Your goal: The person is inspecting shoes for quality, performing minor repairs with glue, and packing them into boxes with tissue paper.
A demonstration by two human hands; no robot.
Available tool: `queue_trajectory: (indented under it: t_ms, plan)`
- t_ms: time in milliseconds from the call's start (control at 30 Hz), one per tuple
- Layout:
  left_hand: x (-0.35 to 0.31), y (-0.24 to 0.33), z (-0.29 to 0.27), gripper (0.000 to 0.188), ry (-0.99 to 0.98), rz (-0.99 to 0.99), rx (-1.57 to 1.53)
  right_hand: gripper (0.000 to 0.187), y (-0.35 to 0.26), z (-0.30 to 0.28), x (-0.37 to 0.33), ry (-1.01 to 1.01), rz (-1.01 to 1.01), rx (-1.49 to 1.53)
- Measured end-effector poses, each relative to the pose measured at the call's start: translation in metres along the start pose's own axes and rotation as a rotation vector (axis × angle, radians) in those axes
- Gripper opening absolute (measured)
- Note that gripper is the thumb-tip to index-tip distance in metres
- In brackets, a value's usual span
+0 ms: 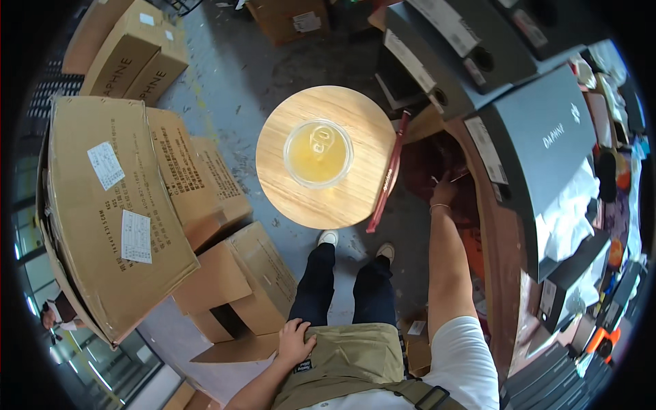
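Observation:
My left hand point(296, 342) rests on the khaki bag or apron point(359, 352) at my waist, its fingers spread along the top edge and holding nothing. To the right, my right arm stretches forward, and my right hand point(444, 190) is in the shadowed space beside the bench. A dark red surface point(432, 160) lies around that hand; its fingers are too dim to make out. Ahead of me, a clear cup of yellow drink with ice point(318, 154) stands on a round wooden stool point(287, 201). A long red packet, like a wrapped straw point(389, 174), lies along the stool's right edge.
Large cardboard cartons point(113, 212) are stacked on the left, one open carton point(239, 287) near my legs. Dark shoe boxes point(540, 137) and white tissue paper point(567, 212) crowd the bench on the right. Another carton point(287, 17) sits on the floor ahead.

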State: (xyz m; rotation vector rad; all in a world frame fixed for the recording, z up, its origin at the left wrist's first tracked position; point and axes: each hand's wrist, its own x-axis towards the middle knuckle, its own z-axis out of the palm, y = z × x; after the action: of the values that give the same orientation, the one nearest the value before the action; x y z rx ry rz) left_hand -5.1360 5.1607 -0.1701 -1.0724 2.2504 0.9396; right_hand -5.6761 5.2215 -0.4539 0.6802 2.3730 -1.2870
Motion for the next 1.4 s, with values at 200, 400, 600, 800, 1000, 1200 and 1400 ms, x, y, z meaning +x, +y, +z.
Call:
queue_trajectory:
  t_ms: [200,400,600,800,1000,1200,1400]
  plan:
    - [0.007,0.018,0.001,0.043,0.067,-0.105,-0.008,0.062,0.005,0.020,0.059,0.198,-0.322,-0.065]
    - [0.022,0.030,0.000,0.041,0.112,-0.120,-0.007,0.053,0.071,-0.006,0.013,-0.007,-0.099,-0.187]
    - [0.032,0.036,0.003,0.042,0.097,-0.101,-0.027,0.043,0.062,-0.045,0.027,0.130,-0.122,0.044]
    - [0.044,0.035,-0.003,0.041,0.104,-0.098,-0.022,0.042,0.024,-0.008,0.062,-0.050,0.309,1.346]
    - [0.068,0.045,-0.013,0.049,0.139,0.105,-0.003,0.036,0.003,-0.029,0.043,-0.236,0.374,1.129]
    - [0.195,0.137,0.035,0.067,-0.017,0.232,-0.776,0.043,0.038,-0.063,-0.016,-0.297,0.162,1.011]
    - [0.345,0.229,0.101,0.094,-0.293,-0.071,-1.173,0.037,-0.017,-0.125,-0.071,-0.211,0.027,1.210]
